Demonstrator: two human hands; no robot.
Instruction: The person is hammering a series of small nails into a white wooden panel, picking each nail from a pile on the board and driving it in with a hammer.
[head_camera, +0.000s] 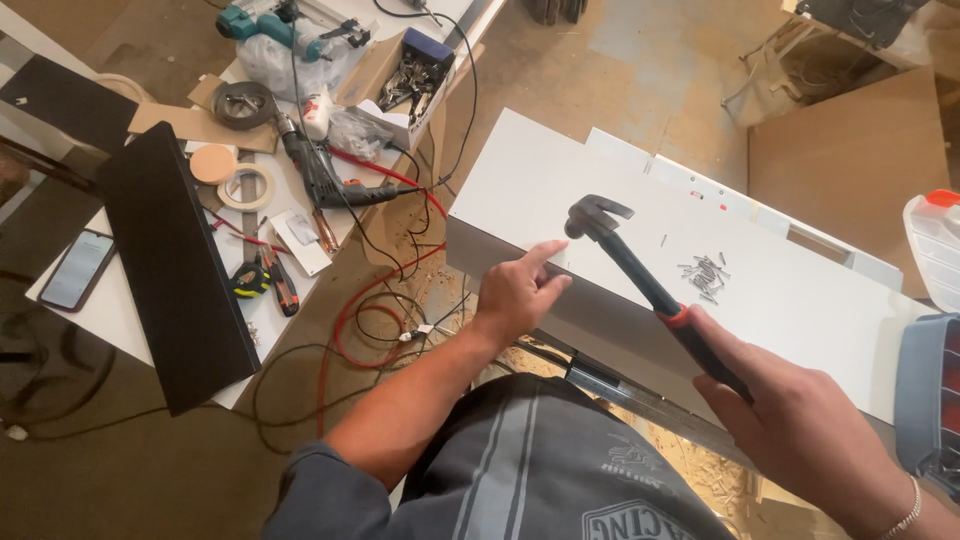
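Note:
My right hand (800, 420) grips the black handle of a claw hammer (640, 275); its dark head hangs just above the near edge of a white board (600, 190). My left hand (520, 290) rests at that edge right below the hammer head, thumb and forefinger pinched together; whether they hold a nail I cannot tell. A small heap of several nails (705, 275) lies on the board to the right, and a single nail (663, 240) lies apart from it.
A white bench at left carries a black panel (170, 270), a phone (75, 268), tape rolls (245, 185), a power drill (315, 165), a box of hardware (415, 85) and pliers. Red and black cables (370, 320) trail on the floor. Sawdust lies by my knees.

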